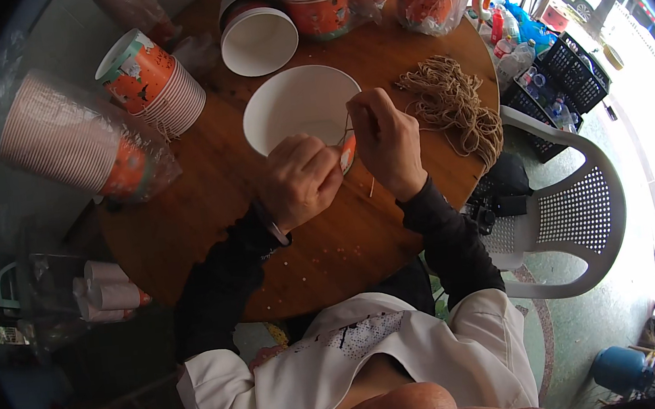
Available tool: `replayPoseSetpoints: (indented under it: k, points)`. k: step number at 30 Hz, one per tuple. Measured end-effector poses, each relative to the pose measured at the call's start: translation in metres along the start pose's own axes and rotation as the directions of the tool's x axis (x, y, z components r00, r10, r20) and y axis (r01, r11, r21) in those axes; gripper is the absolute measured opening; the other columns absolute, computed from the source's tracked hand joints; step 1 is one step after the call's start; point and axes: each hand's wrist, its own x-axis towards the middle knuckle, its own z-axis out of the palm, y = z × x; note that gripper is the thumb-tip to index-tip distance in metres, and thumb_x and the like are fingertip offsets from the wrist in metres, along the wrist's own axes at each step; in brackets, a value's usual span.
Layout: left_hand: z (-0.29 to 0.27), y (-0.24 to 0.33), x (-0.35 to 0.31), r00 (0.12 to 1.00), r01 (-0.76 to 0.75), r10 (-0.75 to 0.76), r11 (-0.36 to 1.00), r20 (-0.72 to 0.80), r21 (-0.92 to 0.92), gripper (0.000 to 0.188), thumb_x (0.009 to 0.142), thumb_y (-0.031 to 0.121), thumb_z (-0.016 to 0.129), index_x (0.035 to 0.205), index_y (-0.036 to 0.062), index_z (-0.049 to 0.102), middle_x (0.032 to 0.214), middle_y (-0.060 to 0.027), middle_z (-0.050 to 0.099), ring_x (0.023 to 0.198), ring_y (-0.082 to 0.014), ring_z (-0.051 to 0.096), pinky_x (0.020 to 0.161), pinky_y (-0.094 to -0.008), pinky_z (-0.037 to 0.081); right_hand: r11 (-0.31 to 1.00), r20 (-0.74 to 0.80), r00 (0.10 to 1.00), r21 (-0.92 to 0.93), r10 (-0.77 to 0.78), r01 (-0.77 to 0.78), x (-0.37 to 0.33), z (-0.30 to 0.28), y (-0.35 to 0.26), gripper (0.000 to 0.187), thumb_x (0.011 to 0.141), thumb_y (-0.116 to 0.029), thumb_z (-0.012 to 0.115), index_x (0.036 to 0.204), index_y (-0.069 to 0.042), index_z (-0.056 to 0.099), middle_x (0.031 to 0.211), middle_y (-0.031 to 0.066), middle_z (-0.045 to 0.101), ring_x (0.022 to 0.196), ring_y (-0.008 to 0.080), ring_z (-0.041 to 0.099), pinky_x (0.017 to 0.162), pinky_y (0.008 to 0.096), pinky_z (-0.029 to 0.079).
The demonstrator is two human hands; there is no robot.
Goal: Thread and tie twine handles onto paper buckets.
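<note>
A large paper bucket [289, 106], white inside and orange outside, stands mouth-up on the round wooden table in front of me. My left hand [302, 179] is closed at its near rim, fingers curled; what they grip is hidden. To the right, my right hand [389, 142] pinches a thin tan string [348, 126] between thumb and fingers. The string runs down by the bucket's orange side, and a loose end hangs below the right hand. A tangled heap of the same kind of string [453, 103] lies to the right of the bucket.
Stacked orange paper buckets [151, 83] stand at the left, beside a plastic-wrapped stack [70, 144]. More wrapped stacks [318, 2] and white-lined buckets [259, 42] line the far side. A grey plastic chair [575, 202] and black crates [569, 71] stand right of the table [185, 219].
</note>
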Motion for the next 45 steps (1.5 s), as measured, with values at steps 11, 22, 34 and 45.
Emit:
replayPoseSetpoints:
  k: [11, 22, 34, 45]
  points:
    - [0.005, -0.006, 0.008, 0.803, 0.575, -0.537, 0.580, 0.261, -0.576, 0.013, 0.087, 0.010, 0.072, 0.098, 0.0017, 0.071, 0.071, -0.0039, 0.063, 0.061, -0.0113, 0.059, 0.056, -0.0273, 0.046, 0.971, 0.181, 0.982, 0.224, 0.047, -0.088, 0.007, -0.015, -0.019, 0.009, 0.090, -0.005, 0.062, 0.098, -0.005, 0.058, 0.072, 0.0120, 0.062, 0.063, 0.0271, 0.063, 0.057, 0.0344, 0.048]
    - [0.009, 0.002, 0.001, 0.941, 0.334, -0.336, 0.913, 0.033, -0.233, 0.011, 0.081, 0.013, 0.073, 0.088, 0.0097, 0.065, 0.085, -0.0017, 0.062, 0.080, -0.0222, 0.062, 0.079, -0.0356, 0.044, 0.984, 0.301, 0.938, 0.095, -0.172, 0.150, 0.042, -0.078, -0.014, 0.018, 0.083, 0.004, 0.062, 0.100, -0.003, 0.062, 0.092, 0.0113, 0.064, 0.078, 0.0280, 0.065, 0.067, 0.0342, 0.052]
    - [0.022, 0.015, 0.031, 0.791, 0.548, -0.547, 0.430, 0.276, -0.717, 0.028, 0.089, 0.018, 0.072, 0.112, 0.0029, 0.067, 0.092, -0.0039, 0.069, 0.083, -0.0099, 0.063, 0.076, -0.0259, 0.052, 0.980, 0.453, 0.870, 0.104, -0.197, 0.168, 0.049, -0.079, -0.037, 0.010, 0.086, -0.003, 0.061, 0.094, -0.004, 0.055, 0.088, 0.0128, 0.062, 0.082, 0.0350, 0.063, 0.070, 0.0407, 0.051]
    - [0.036, 0.015, 0.033, 0.862, 0.461, -0.488, 0.644, 0.137, -0.611, 0.009, 0.089, 0.012, 0.067, 0.088, 0.0027, 0.064, 0.081, -0.0043, 0.066, 0.076, -0.0125, 0.062, 0.072, -0.0287, 0.049, 0.793, 0.503, 0.780, -0.266, -0.372, 0.549, 0.054, -0.101, -0.037, 0.026, 0.073, 0.000, 0.065, 0.099, -0.004, 0.063, 0.091, 0.0083, 0.059, 0.084, 0.0258, 0.062, 0.073, 0.0367, 0.050]
